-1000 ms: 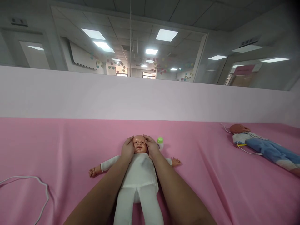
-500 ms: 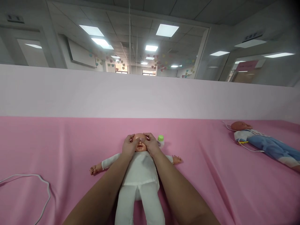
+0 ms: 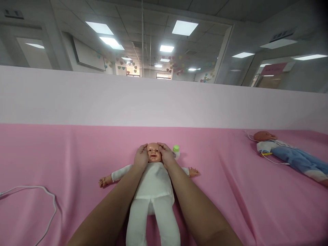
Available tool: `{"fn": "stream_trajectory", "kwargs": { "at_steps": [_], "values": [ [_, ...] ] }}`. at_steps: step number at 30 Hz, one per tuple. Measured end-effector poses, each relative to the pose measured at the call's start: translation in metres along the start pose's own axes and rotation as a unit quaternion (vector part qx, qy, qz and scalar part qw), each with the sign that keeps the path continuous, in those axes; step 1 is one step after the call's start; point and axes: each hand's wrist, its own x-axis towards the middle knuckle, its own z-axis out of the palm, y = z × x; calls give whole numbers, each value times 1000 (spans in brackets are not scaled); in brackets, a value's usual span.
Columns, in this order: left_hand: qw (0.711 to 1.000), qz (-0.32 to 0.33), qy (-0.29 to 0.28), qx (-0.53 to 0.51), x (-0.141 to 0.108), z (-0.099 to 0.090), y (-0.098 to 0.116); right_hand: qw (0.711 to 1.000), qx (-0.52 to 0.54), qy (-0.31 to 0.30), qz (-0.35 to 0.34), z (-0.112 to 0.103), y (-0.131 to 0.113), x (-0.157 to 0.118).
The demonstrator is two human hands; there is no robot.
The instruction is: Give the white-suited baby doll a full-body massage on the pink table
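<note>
The left hand (image 3: pixel 140 157) and right hand (image 3: pixel 166 156) reach forward from the near edge of the pink-covered desk (image 3: pixel 87 153), forearms slanting inward along either side of a white-clothed baby doll (image 3: pixel 155 181); the palms face each other, loosely curved, fingers pointing toward the far edge, thumbs lying at the temples; each grip is fairly narrow, the pair holding the doll's head (image 3: pixel 154 149) between them, though how firmly they press I cannot tell; the doll lies on its back near the middle of the desk, head toward the far edge, legs toward the near one, arms spread outward.

Half a second ago the thumbs lay across the doll's brow and eyes; now they are drawn apart to the sides and the eyes show, much as a second ago; the doll keeps its place, and so does the green-capped bottle (image 3: pixel 176 152) just beside the right hand; a second doll (image 3: pixel 294 157) in blue trousers rests near the far right corner, and a white cable (image 3: pixel 55 201) curves toward the near left, both unmoved.
</note>
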Motion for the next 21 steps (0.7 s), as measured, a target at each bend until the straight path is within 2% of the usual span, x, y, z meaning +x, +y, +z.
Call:
{"fn": "stream_trajectory", "kwargs": {
  "at_steps": [11,16,21],
  "values": [
    [1000,14,-6,-2,-6,-2,5,998,27,-47,15,-1,-8,-11],
    [1000,3,-18,15,-10,-2,12,999,0,-34,16,2,-13,-12],
    [999,7,-4,42,-8,2,13,1000,-16,-14,6,2,-9,-7]
  ]
}}
